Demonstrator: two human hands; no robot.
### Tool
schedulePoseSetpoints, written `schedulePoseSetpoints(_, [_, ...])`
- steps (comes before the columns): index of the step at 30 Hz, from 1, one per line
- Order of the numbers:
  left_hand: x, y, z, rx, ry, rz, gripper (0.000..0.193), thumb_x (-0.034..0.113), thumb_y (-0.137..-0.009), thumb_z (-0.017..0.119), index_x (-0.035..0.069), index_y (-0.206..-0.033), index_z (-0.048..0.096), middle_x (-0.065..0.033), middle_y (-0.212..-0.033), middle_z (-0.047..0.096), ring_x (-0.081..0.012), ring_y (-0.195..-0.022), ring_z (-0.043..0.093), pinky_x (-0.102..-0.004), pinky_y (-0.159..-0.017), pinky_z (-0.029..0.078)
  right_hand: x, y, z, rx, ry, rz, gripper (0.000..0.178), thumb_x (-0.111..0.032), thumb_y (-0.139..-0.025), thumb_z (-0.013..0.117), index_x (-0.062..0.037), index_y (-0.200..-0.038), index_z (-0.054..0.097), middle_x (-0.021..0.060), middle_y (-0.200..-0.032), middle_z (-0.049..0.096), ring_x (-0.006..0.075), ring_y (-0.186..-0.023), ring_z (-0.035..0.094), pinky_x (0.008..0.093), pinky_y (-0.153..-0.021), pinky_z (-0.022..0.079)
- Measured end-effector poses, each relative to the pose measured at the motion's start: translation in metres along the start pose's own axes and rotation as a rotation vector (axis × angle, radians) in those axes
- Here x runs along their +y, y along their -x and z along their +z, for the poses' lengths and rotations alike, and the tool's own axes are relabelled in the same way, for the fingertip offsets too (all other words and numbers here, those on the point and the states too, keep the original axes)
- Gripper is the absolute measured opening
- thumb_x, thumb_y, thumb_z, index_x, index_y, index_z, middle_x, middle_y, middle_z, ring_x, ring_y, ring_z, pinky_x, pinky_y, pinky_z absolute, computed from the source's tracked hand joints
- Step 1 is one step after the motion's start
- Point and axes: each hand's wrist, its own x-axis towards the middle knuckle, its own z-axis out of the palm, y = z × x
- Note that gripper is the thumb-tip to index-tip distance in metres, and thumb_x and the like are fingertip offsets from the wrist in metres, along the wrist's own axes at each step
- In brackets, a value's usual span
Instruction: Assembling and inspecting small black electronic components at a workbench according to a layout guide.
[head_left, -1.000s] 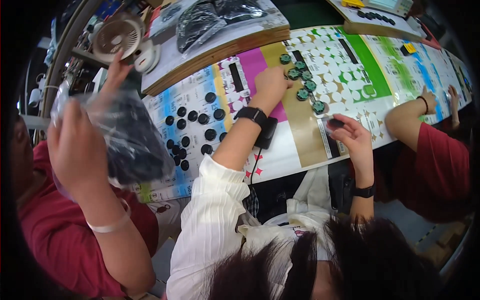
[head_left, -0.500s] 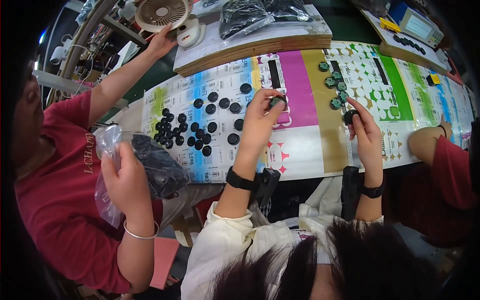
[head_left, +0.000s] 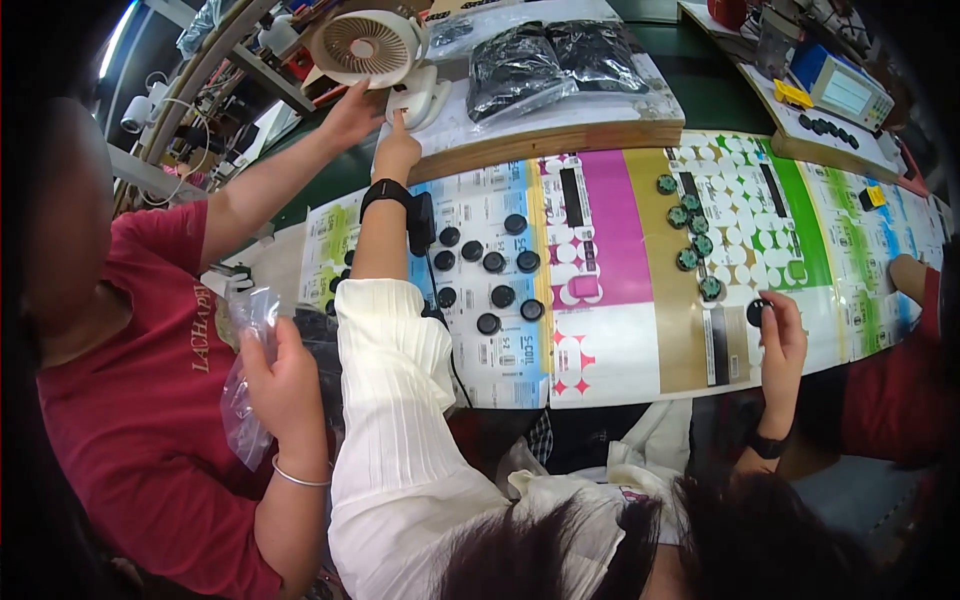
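And there's the left hand [head_left: 398, 155] at the fan [head_left: 365, 50], index finger extended; right hand [head_left: 785, 338] (fingertips pinched) well right of it.

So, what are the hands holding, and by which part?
Right hand: a round black piece, by its right edge. Left hand: nothing visible in it.

An assembly workshop is showing: black round parts [head_left: 493, 262] are lying across a sheet-covered workbench [head_left: 620, 240] at centre, a screened instrument [head_left: 843, 96] is standing at upper right, bagged black pieces [head_left: 515, 68] are resting at top centre, and a metal framework [head_left: 270, 85] is rising at upper left.
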Motion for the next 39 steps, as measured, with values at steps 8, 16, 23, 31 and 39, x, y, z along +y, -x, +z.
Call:
schedulePoseSetpoints(8, [0.027,-0.016,-0.007,-0.323,-0.136,-0.124,0.072,0.002,-0.067,0.037,0.022,-0.132,0.012,-0.0217,-0.085,0.057,-0.0287,-0.063,0.058,-0.0368,-0.056,0.046,0.015,0.004,-0.013,0.101,0.075,0.210,0.017,-0.011,-0.084,0.043,-0.0034,-0.097,0.053,-0.0034,-0.072,0.047,0.0022,-0.059,0.034,0.0159,-0.050,0.028])
schedulePoseSetpoints(16, [0.002,-0.006,-0.029,-0.396,-0.062,-0.212,0.075,0.000,-0.070,0.035,0.029,-0.132,0.003,-0.0224,-0.096,0.055,-0.0311,-0.077,0.058,-0.0374,-0.065,0.046,0.017,-0.009,0.005,-0.008,0.035,0.182,0.019,-0.013,-0.085,0.043,-0.0034,-0.098,0.052,-0.0028,-0.076,0.049,0.0025,-0.059,0.036,0.0158,-0.049,0.028])
schedulePoseSetpoints(23, [0.017,0.009,-0.040,-0.356,0.240,-0.274,0.080,-0.007,-0.067,0.032,0.032,-0.131,0.003,-0.0162,-0.080,0.058,-0.0203,-0.049,0.057,-0.0302,-0.043,0.046,0.018,-0.004,0.007,0.046,0.013,0.149,0.018,-0.011,-0.085,0.043,-0.0022,-0.098,0.052,-0.0008,-0.083,0.051,0.0032,-0.063,0.041,0.0155,-0.053,0.033])
schedulePoseSetpoints(31, [0.020,0.017,-0.035,-0.347,0.252,-0.231,0.079,-0.007,-0.067,0.033,0.031,-0.131,0.006,-0.0169,-0.077,0.058,-0.0211,-0.049,0.057,-0.0314,-0.045,0.047,0.019,0.000,0.007,-0.047,-0.036,-0.032,0.018,-0.006,-0.085,0.041,-0.0002,-0.100,0.050,0.0031,-0.081,0.049,0.0063,-0.060,0.047,0.0180,-0.052,0.038])
schedulePoseSetpoints(39, [0.014,0.005,-0.031,-0.366,0.177,-0.251,0.076,-0.004,-0.068,0.031,0.032,-0.131,0.009,-0.0173,-0.078,0.058,-0.0203,-0.050,0.057,-0.0314,-0.045,0.047,0.011,0.006,0.009,0.024,-0.128,0.094,0.018,-0.006,-0.085,0.042,0.0003,-0.101,0.047,0.0044,-0.075,0.048,0.0070,-0.051,0.046,0.0187,-0.049,0.038])
